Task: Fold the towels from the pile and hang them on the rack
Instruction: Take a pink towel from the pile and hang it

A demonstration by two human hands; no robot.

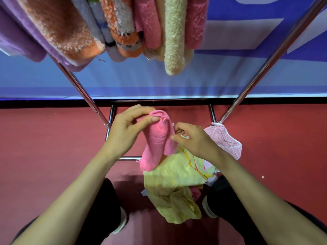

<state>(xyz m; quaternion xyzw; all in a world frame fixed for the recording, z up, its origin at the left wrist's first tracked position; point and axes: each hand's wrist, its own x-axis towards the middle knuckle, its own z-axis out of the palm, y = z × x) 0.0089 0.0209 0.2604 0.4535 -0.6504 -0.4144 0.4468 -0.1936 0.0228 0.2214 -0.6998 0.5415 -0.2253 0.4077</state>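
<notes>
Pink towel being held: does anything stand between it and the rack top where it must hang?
Nothing visible does. The left hand and right hand hold the pink towel, with open space up to the hung towels crowding the top of the rack; its bar is out of frame.

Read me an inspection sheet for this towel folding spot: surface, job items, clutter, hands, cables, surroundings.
Surface: red floor.
Job's things: pink towel held up, partly folded; yellow towel tops the pile beneath it; folded towels hang on the rack.
Clutter: pale pink cloth by the rack's right foot; white scrap on the floor.
Grips: left hand pinches the pink towel's top; right hand pinches its right edge.
Cables: nothing seen.
Surroundings: blue banner behind the rack.
</notes>
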